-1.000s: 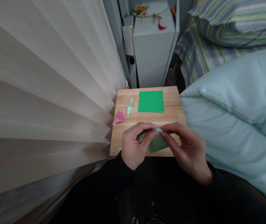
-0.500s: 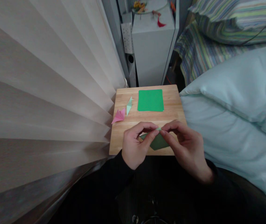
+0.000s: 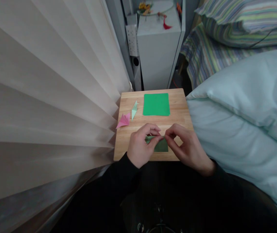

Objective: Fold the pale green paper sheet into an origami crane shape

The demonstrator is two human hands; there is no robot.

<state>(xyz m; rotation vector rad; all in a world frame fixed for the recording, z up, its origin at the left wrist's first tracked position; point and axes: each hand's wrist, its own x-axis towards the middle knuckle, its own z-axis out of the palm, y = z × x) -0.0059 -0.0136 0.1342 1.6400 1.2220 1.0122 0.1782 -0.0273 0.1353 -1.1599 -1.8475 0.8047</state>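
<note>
A folded piece of green origami paper (image 3: 161, 146) is held low over the front of the small wooden table (image 3: 126, 145). My left hand (image 3: 142, 145) pinches its upper edge between thumb and fingers, hiding part of the left side. At the upper right corner, my right hand (image 3: 185, 144) has thumb and fingertips closed on the paper. Both hands' fingertips are close together. Beyond them lies a flat stack of bright green paper sheets (image 3: 156, 104). To its left are a pale green folded paper figure (image 3: 134, 111) and a pink folded paper figure (image 3: 123, 120).
A pleated curtain (image 3: 80, 123) hangs along the table's left side. The bed with a pale blue quilt (image 3: 238, 113) borders the right. Behind the table stands a white cabinet (image 3: 158, 58) with a red tassel (image 3: 167, 24) on top.
The green paper has turned in my hands, so a straight lower edge now shows where a point hung down. My right hand has shifted slightly left.
</note>
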